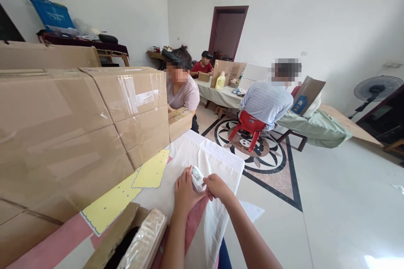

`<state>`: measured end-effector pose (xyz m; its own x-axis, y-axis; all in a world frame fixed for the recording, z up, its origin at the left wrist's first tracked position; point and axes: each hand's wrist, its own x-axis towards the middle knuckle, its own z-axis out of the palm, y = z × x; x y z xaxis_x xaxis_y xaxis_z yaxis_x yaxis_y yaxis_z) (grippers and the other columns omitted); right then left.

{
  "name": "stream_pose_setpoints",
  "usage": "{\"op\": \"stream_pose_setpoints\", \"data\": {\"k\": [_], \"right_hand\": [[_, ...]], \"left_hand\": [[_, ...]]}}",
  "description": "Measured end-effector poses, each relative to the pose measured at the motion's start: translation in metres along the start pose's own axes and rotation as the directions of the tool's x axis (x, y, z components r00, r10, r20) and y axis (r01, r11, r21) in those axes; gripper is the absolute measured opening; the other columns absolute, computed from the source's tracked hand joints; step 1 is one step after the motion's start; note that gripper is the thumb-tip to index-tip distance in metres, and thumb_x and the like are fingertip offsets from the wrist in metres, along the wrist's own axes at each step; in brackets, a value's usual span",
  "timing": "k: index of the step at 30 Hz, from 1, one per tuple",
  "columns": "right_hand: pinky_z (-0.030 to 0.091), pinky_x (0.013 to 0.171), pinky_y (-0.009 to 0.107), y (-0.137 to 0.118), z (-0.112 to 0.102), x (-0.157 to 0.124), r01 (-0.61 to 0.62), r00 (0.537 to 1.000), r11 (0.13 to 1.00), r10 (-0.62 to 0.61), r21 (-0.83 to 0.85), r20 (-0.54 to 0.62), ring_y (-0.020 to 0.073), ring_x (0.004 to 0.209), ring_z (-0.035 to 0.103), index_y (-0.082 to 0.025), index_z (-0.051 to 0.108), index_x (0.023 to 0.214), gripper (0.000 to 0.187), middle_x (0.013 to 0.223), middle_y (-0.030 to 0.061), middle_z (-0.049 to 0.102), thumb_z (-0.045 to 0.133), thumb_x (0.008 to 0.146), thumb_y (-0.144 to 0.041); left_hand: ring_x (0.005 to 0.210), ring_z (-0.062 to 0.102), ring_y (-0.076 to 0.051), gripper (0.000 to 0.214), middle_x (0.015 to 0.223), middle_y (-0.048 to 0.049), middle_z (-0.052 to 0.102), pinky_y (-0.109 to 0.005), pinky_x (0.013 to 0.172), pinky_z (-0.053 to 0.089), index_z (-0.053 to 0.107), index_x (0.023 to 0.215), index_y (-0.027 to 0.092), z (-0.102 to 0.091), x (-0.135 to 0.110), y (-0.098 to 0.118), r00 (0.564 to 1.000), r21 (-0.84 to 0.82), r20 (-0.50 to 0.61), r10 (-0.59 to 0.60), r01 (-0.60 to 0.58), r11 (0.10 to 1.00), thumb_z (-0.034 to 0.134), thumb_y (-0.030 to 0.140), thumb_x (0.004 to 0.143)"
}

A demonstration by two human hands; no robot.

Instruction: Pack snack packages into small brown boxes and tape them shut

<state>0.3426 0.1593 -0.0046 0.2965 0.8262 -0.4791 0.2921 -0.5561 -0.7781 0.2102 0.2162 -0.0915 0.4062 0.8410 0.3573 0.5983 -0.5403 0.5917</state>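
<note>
A small white, rounded object (198, 178) with a greyish picture or window on its top is on the cloth-covered table; its exact kind is not clear. My left hand (185, 191) wraps around its left and near sides, fingers closed on it. From the right, my right hand (217, 186) meets its edge with the fingers curled into a pinch. What those fingertips hold, if anything, is hidden. Beneath both hands lies a white cloth (221, 164) with pink patches. Yellow scalloped sheets (151, 172) lie to the left of my hands.
Stacked cardboard boxes (139, 96) wall off the left side. An open carton (145, 239) stands close by my left forearm. Across the stack, a person (186, 92) sits near a smaller box (179, 124). Others sit at a farther table (217, 94); one uses a red stool (251, 124).
</note>
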Motion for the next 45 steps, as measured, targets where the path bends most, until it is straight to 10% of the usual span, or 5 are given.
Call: {"op": "stream_pose_setpoints", "data": {"k": [15,22,45], "right_hand": [[0.037,0.048,0.024,-0.007,-0.001,-0.008,-0.003,1.000,0.998,0.003,-0.058,-0.013,0.0108,0.035,0.051,-0.015,0.062,0.078,0.028,0.040,-0.0030,0.056,0.042,0.096,-0.023],[0.035,0.044,0.026,0.007,0.005,-0.009,-0.043,0.998,0.990,0.048,-0.132,0.031,0.0117,0.033,0.049,-0.019,0.051,0.045,0.057,0.036,0.0026,0.052,0.044,0.098,-0.038],[0.032,0.047,0.024,0.023,0.002,-0.019,0.135,0.989,0.982,-0.141,0.130,0.036,0.0082,0.041,0.042,-0.020,0.049,0.053,0.044,0.045,-0.0013,0.054,0.055,0.090,-0.044]], "left_hand": [[0.139,0.048,-0.034,0.099,0.154,-0.0150,0.047,-0.048,0.116,0.034,0.030,0.153,0.024,-0.006,0.001,0.003,1.000,-0.020,0.013,-0.006,0.006,1.000,0.077,0.038,0.068],[0.137,0.049,-0.034,0.102,0.155,-0.0145,0.046,-0.047,0.115,0.036,0.030,0.154,0.022,-0.010,0.001,0.004,1.000,-0.025,0.017,0.011,-0.011,1.000,0.079,0.039,0.066],[0.136,0.049,-0.033,0.104,0.156,-0.0136,0.045,-0.045,0.116,0.033,0.028,0.155,0.022,-0.016,0.001,0.007,0.999,-0.008,0.047,-0.023,0.024,1.000,0.080,0.048,0.069]]}}
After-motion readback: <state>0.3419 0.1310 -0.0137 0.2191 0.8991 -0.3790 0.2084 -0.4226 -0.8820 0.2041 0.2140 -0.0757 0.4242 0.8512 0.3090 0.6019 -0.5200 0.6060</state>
